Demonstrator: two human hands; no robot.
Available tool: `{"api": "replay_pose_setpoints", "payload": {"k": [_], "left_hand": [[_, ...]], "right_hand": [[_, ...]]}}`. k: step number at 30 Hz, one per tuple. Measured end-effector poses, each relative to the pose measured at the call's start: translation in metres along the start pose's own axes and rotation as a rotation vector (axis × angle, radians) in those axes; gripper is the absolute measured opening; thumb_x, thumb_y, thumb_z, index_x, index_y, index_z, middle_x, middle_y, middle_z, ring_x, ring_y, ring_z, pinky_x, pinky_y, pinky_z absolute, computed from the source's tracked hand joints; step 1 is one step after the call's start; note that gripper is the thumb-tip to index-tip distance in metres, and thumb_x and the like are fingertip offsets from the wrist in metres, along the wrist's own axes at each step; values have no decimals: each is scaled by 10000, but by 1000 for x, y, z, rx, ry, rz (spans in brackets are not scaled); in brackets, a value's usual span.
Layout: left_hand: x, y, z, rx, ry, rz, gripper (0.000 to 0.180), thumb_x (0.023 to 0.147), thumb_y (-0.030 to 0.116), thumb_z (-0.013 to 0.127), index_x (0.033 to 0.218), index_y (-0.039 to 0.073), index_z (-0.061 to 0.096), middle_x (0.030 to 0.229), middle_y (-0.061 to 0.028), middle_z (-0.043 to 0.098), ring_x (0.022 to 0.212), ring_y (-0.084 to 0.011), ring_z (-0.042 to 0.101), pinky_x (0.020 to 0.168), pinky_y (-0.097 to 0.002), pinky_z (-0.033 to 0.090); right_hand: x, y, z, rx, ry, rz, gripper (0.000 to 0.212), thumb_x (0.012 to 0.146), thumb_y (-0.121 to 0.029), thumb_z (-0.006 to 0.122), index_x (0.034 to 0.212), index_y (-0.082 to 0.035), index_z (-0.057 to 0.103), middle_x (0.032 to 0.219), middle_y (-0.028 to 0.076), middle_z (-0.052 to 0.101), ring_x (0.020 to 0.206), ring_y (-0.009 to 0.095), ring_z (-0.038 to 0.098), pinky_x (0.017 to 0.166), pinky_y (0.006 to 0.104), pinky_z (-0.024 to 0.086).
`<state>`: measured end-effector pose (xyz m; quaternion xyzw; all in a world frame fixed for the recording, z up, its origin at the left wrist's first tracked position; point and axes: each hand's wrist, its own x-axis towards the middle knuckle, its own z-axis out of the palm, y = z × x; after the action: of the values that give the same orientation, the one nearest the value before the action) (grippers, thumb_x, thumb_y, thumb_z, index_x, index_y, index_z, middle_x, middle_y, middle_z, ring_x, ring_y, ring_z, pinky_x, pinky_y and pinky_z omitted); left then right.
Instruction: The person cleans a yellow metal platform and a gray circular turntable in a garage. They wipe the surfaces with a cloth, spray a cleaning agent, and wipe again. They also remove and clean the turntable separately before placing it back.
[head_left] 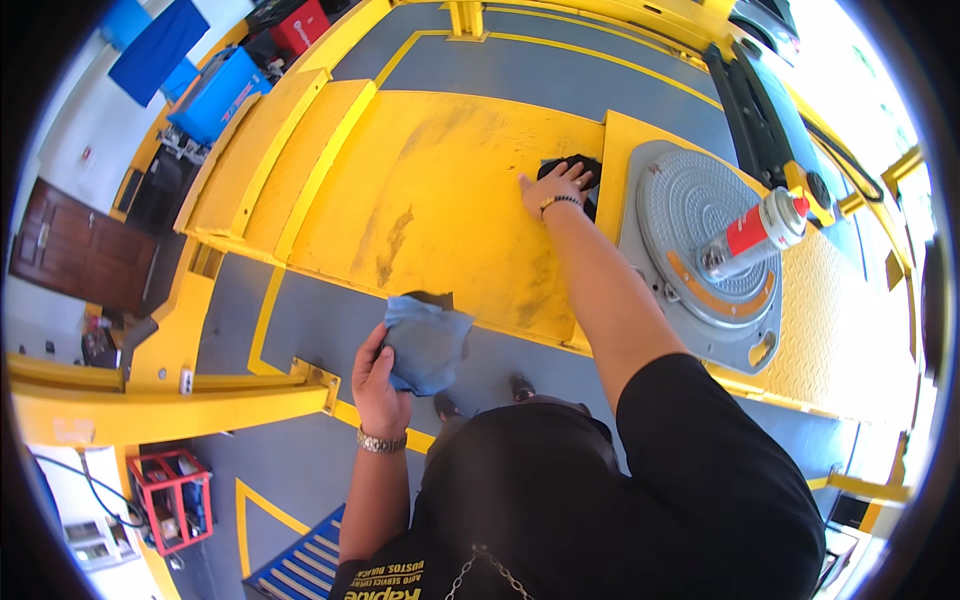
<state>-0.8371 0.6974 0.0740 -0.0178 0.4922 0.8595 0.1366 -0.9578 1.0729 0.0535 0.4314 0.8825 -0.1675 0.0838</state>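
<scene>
My left hand (378, 385) pinches a blue-grey cloth (425, 345) between thumb and fingers, in front of the yellow platform's near edge. Its outer fingers are partly hidden. Farther off to the right, my right hand (560, 190) lies flat with spread fingers on a crumpled black cloth (583, 168). That cloth rests on the yellow platform (430, 200), beside a raised edge, and the hand covers part of it. Dark smears mark the platform. Right of my right arm, a spray can (750, 237) with a red cap stands on a grey round turntable plate (690, 200).
Yellow beams (170, 415) run along the left. Behind them are a blue bin (222, 95) and a brown door (80, 245). A red cart (172, 500) and blue slatted item (300, 560) sit lower left. Part of a vehicle (768, 30) shows upper right.
</scene>
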Motion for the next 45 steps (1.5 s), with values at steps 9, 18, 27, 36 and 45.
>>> {"api": "replay_pose_setpoints", "payload": {"k": [9, 18, 27, 36, 45], "left_hand": [[165, 93, -24, 355, -113, 303, 455, 975, 85, 566, 1399, -67, 503, 1423, -168, 539, 1299, -218, 512, 1093, -337, 397], [241, 96, -16, 997, -347, 797, 365, 956, 168, 631, 1285, 20, 576, 1298, -157, 608, 1241, -303, 559, 1071, -404, 430], [97, -86, 114, 1218, -1198, 858, 357, 939, 168, 588, 1275, 48, 604, 1383, -124, 575, 1339, -319, 498, 1084, -437, 432], [88, -84, 91, 1355, -1446, 728, 312, 939, 225, 621, 1218, 92, 661, 1319, -86, 621, 1223, -261, 590, 948, -405, 508], [265, -109, 273, 1110, -537, 847, 289, 969, 286, 603, 1197, 127, 682, 1107, -116, 656, 981, -337, 628, 868, -443, 516]], "right_hand": [[-157, 4, 43, -66, -1, -56, 895, 1008, -585, 376, 1571, 59, 113, 1654, 265, 42, 1536, 424, 31, 1232, 532, 81], [-211, 12, 91, -16, 291, -133, 803, 986, -518, 452, 1529, 50, 286, 1628, 247, 208, 1524, 394, 156, 1239, 506, 126], [-257, 80, 33, 506, 1002, -364, 158, 854, -49, 658, 1008, -12, 667, 1083, 159, 644, 998, 352, 618, 882, 436, 490], [-222, 155, 13, 229, 878, -508, 195, 812, -131, 681, 993, -60, 683, 1101, 106, 613, 1012, 323, 579, 914, 451, 429], [-217, 147, 17, -18, 924, -451, 253, 774, -213, 689, 981, -68, 691, 1125, 88, 619, 1028, 292, 580, 925, 459, 384]]}}
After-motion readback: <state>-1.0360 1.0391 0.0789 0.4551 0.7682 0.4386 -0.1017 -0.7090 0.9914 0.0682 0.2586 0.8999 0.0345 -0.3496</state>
